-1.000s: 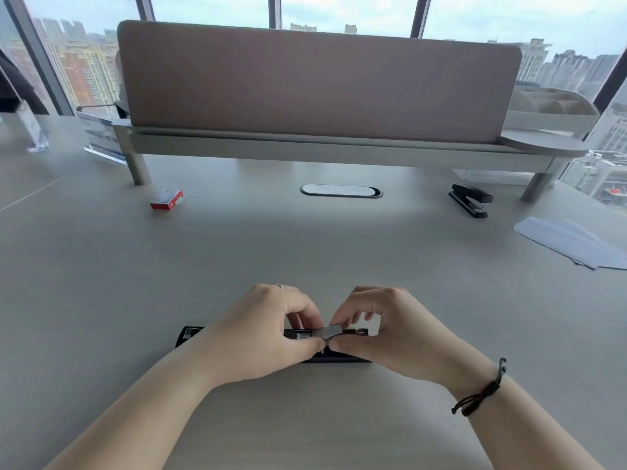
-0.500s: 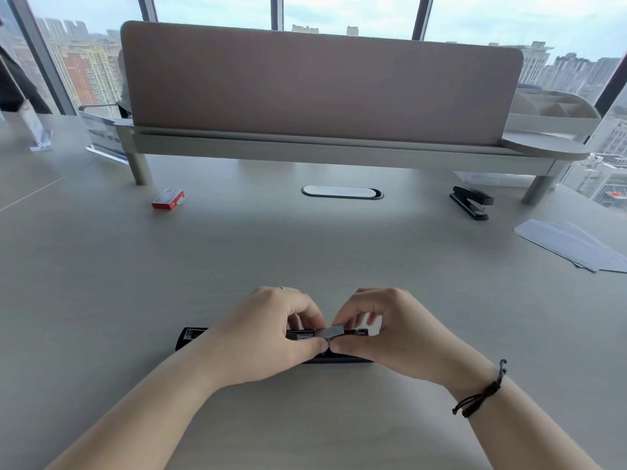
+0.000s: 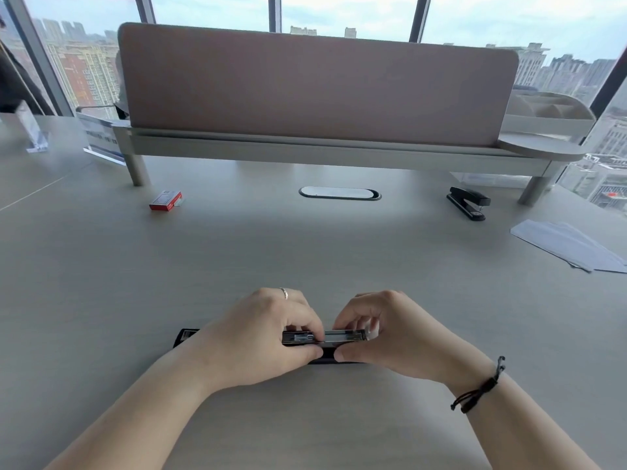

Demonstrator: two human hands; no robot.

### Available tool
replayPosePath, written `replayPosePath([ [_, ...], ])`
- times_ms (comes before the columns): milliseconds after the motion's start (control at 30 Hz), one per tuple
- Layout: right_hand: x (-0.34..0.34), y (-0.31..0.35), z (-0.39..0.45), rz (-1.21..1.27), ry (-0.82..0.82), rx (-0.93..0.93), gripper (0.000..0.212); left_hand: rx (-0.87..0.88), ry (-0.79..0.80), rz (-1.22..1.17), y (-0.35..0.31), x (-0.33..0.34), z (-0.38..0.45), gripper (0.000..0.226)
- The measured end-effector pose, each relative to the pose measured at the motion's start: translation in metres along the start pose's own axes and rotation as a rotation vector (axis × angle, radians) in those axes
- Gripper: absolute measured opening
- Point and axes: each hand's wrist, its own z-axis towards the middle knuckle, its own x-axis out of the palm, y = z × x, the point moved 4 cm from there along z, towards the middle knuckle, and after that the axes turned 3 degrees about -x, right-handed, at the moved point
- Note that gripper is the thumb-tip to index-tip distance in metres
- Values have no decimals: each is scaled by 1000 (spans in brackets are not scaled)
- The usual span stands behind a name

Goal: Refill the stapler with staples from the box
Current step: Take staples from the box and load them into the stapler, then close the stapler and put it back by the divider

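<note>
Two bare hands meet over a black stapler (image 3: 325,339) that lies flat on the grey desk (image 3: 237,266), close to the person. The stapler is opened up, and its metal track faces up between the hands. The left hand (image 3: 258,337) covers the middle of the stapler and pinches the track with its thumb and fingers. One end of the stapler pokes out past that hand on the left. The right hand (image 3: 380,330) pinches the other end of the track, thumb on the near side, fingers on the far side. Both hands are closed on the stapler. A strip of staples seems to sit in the track, but it is too small to tell for sure. The left hand wears a ring (image 3: 284,293), and the right wrist wears a black band (image 3: 478,390). Far behind the stapler and to the left lies a small red box (image 3: 165,200), well apart from the hands. Straight behind the stapler is an oval cable hole (image 3: 340,193). Far behind it to the right rests a second stapler (image 3: 468,206), closed. Some white papers (image 3: 570,245) lie further right. At the back stands a shelf with a pink screen (image 3: 315,86).
</note>
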Motion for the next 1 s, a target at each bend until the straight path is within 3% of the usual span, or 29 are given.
replayPosePath([
  [267, 4, -5, 4, 49, 20, 16, 20, 26, 137, 55, -8, 7, -4, 32],
  [467, 4, -6, 5, 53, 23, 21, 20, 39, 147, 58, -10, 3, -5, 42],
  [600, 5, -7, 5, 43, 28, 19, 18, -61, 148, 9, -1, -6, -4, 53],
  [800, 4, -7, 6, 35, 32, 10, 19, -336, 282, 40, 31, -31, -15, 35],
  [1000, 6, -8, 6, 57, 34, -1, 21, -404, 288, -22, 50, -57, -28, 24],
])
